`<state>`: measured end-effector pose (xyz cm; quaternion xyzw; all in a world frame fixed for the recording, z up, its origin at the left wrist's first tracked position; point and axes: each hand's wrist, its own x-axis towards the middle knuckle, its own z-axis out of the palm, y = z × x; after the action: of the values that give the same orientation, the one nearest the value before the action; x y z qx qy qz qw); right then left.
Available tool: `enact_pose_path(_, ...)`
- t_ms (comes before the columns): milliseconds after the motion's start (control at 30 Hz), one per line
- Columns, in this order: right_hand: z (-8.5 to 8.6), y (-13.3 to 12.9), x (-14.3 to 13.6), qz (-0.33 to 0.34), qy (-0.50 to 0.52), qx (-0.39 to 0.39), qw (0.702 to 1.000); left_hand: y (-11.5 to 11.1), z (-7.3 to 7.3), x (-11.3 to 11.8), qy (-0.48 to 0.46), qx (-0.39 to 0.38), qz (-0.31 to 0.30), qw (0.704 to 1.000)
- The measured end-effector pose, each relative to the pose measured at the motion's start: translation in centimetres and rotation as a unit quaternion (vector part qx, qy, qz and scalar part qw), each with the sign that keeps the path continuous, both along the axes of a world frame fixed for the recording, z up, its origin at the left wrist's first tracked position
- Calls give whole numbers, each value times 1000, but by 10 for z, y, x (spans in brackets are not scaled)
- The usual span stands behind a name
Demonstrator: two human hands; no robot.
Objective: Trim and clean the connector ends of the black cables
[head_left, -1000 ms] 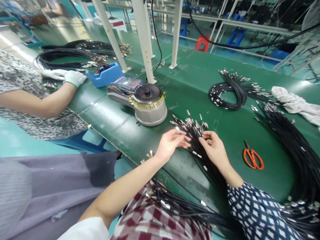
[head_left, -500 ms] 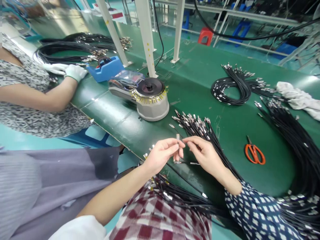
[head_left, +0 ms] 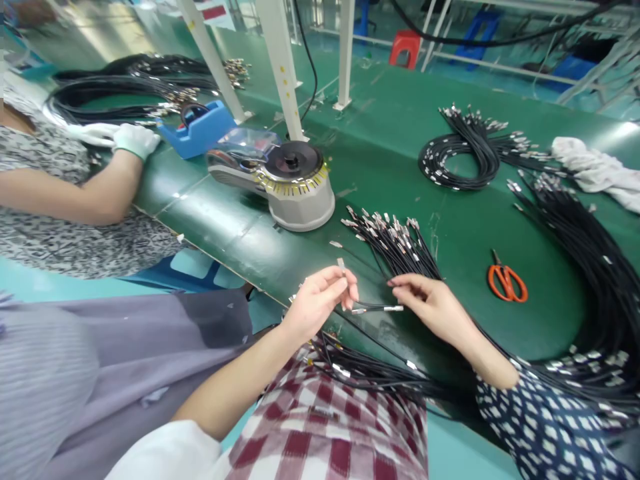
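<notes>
My left hand is closed in a pinch on a black cable, whose flat silver end sticks up above the fingers. Just below these fingertips, another short cable end with a silver tip points right. My right hand is apart from the left, beside a bundle of black cables with silver ends. Its fingers are bent and slightly apart, with nothing visible between them. One thin cable lies loose from the bundle, passing close to the right fingertips. More cables lie across my lap at the table edge.
A round tape dispenser and a blue tape holder stand toward the left. Orange-handled scissors lie right, near a large cable bundle. A coiled bundle lies farther back. A co-worker's gloved hand rests at left.
My right hand has moved right, away from the left hand and toward the cable bundle. My left hand keeps its pinch on the cable, whose end now leans left. The view has shifted slightly.
</notes>
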<state>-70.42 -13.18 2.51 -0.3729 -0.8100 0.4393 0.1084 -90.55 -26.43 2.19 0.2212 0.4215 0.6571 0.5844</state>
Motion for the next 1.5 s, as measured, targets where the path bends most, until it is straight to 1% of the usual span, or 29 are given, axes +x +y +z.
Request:
enact_pose_path(33,-1,5,2,-43,7,26,999,-1,0,0,0,0,3,1000)
enact_pose_path(100,-1,14,6,-127,-19,114,985,-2,-1,-2,-1,-5,7,1000)
enact_pose_path(133,0,16,9,-157,-39,165,973,-2,-1,-2,-3,-7,8,1000)
enact_pose_path(167,2,17,12,-167,-50,209,962,-2,-1,-3,-5,-9,9,1000)
enact_pose_path(200,5,16,14,-150,-46,238,958,-2,-1,-3,-6,-10,10,1000)
enact_pose_path(233,7,13,16,-105,-31,251,962,-2,-1,-3,-7,-10,10,1000)
enact_pose_path(300,11,2,19,34,2,245,969,-1,-1,-4,-8,-7,12,1000)
enact_pose_path(333,12,-3,20,95,16,235,967,0,-1,-4,-7,-5,15,1000)
enact_pose_path(367,12,-7,22,127,31,225,966,0,0,-4,-4,-4,20,1000)
enact_pose_path(400,11,-9,24,123,49,216,967,0,0,-4,0,-6,25,1000)
enact_pose_path(433,9,-8,26,83,68,211,972,0,0,-4,7,-10,29,999)
enact_pose_path(500,5,0,29,-44,84,198,976,-2,2,-3,23,-20,28,999)
enact_pose_path(567,5,11,27,-139,46,214,966,-5,3,-1,38,-29,19,999)
enact_pose_path(600,7,14,22,-159,21,238,958,-7,5,-1,45,-32,15,998)
enact_pose_path(633,10,16,15,-155,7,261,953,-9,6,0,52,-33,12,998)
enact_pose_path(667,14,15,5,-131,7,272,953,-11,8,1,59,-33,8,998)
enact_pose_path(700,18,12,-7,-96,23,260,960,-12,9,1,64,-31,4,997)
enact_pose_path(733,22,7,-21,-54,52,222,972,-14,10,2,67,-28,-1,997)
enact_pose_path(800,28,-5,-47,26,113,92,989,-17,11,2,70,-22,-10,997)
enact_pose_path(867,30,-14,-69,84,154,-21,984,-19,9,2,67,-19,-14,997)
enact_pose_path(900,29,-16,-77,109,165,-58,979,-20,6,1,64,-19,-14,998)
enact_pose_path(967,26,-11,-89,168,167,-97,967,-20,-1,0,49,-19,-13,999)
enact_pose_path(1033,24,2,-101,195,162,-105,961,-19,-10,-3,35,-20,-16,999)
enact_pose_path(1067,24,10,-109,182,165,-100,964,-18,-15,-4,29,-22,-17,999)
enact_pose_path(1100,25,20,-119,149,174,-91,969,-16,-20,-5,25,-24,-16,999)
enact_pose_path(1200,35,52,-156,-6,212,-60,975,-11,-32,-6,30,-35,-4,999)
enact_pose_path(1267,45,74,-182,-83,215,-59,971,-8,-38,-6,41,-45,2,998)
enact_pose_path(1367,59,101,-214,-105,187,-82,973,-5,-44,-6,48,-57,-1,997)
enact_pose_path(1500,71,118,-234,-85,141,-125,978,-5,-46,-5,42,-60,0,997)
